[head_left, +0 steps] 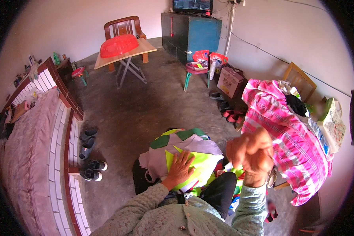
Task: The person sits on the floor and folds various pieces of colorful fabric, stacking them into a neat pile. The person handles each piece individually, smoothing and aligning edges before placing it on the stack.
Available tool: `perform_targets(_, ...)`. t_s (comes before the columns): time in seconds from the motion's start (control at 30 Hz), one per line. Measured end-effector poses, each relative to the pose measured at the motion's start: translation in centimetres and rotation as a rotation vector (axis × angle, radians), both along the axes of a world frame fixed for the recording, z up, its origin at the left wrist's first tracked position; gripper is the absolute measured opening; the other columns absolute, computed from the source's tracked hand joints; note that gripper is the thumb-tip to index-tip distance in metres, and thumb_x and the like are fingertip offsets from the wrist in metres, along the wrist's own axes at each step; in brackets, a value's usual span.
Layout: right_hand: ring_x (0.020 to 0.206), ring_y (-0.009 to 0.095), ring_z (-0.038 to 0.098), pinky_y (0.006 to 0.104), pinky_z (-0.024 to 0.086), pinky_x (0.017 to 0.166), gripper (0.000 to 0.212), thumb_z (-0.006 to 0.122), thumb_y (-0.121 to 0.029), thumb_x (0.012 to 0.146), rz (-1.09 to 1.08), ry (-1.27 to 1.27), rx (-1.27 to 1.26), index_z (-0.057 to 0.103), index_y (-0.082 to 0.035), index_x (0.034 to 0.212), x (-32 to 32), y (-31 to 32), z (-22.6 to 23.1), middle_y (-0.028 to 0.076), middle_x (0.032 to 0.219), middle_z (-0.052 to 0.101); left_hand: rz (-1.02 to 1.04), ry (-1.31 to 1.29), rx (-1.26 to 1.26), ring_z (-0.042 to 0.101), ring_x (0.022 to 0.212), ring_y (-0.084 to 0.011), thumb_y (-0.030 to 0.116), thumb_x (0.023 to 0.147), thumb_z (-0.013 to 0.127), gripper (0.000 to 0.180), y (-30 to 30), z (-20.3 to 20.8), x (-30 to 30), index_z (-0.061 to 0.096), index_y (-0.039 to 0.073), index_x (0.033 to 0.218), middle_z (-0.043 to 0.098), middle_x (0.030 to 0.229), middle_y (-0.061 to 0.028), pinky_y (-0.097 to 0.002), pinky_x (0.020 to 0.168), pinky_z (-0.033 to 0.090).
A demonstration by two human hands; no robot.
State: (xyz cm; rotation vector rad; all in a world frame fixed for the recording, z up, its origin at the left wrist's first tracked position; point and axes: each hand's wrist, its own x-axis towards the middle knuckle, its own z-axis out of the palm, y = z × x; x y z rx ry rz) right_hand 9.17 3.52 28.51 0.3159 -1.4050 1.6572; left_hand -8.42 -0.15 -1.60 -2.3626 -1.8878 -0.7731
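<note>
Across my lap lies a bundle of cloth (202, 146) with pale grey, neon yellow and dark green pieces. My left hand (180, 170) rests on top of it, fingers spread over the yellow and grey parts. Raised off to the right of the bundle, my right hand (252, 151) has its fingers curled together and is slightly blurred. Whatever it may pinch is too small or hidden to make out. Between my right knee (220, 192) and that forearm, more bright cloth pieces (236, 173) show in several colours.
Pink checked cloth (281, 122) drapes over furniture close on my right. Shoes (93, 171) stand by the tiled bed edge (58, 173) on the left. Farther off are a folding table (147, 46) with a red basin (119, 45), a small stool (196, 69) and a cardboard box (229, 82).
</note>
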Motion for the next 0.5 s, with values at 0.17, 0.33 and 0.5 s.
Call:
perform_targets(0.17, 0.058, 0.025, 0.056, 0.0356, 0.044, 0.052, 0.024, 0.063, -0.026, 0.086, 0.577, 0.069, 0.591, 0.062, -0.005, 0.095, -4.2, -1.2, 6.5, 0.019, 0.086, 0.063, 0.006, 0.104, 0.071, 0.027, 0.133, -0.0319, 0.041, 0.084, 0.053, 0.056, 0.6, -2.1, -0.2, 0.046, 0.010, 0.131, 0.032, 0.143, -0.0154, -0.0559, 0.108, 0.013)
perform_targets(0.33, 0.050, 0.020, 0.054, 0.0308, 0.038, 0.042, 0.021, 0.064, -0.018, 0.085, 0.537, 0.337, 0.457, 0.066, -0.007, 0.103, -7.2, -5.0, 4.9, 0.017, 0.085, 0.063, 0.022, 0.030, 0.017, 0.024, 0.135, -0.0305, 0.041, 0.087, 0.050, 0.057, 0.4, -1.6, -0.1, 0.042, 0.011, 0.134, 0.031, 0.144, -0.0139, -0.0546, 0.109, 0.011)
perform_targets(0.5, 0.049, 0.018, 0.052, 0.0285, 0.033, 0.041, 0.017, 0.065, -0.016, 0.084, 0.489, 0.431, 0.377, 0.066, -0.006, 0.098, -8.3, -7.0, 4.2, 0.015, 0.078, 0.063, 0.028, 0.041, -0.020, 0.022, 0.136, -0.0286, 0.042, 0.087, 0.050, 0.058, -0.1, -0.2, 0.3, 0.040, 0.012, 0.136, 0.028, 0.146, -0.0128, -0.0533, 0.109, 0.010)
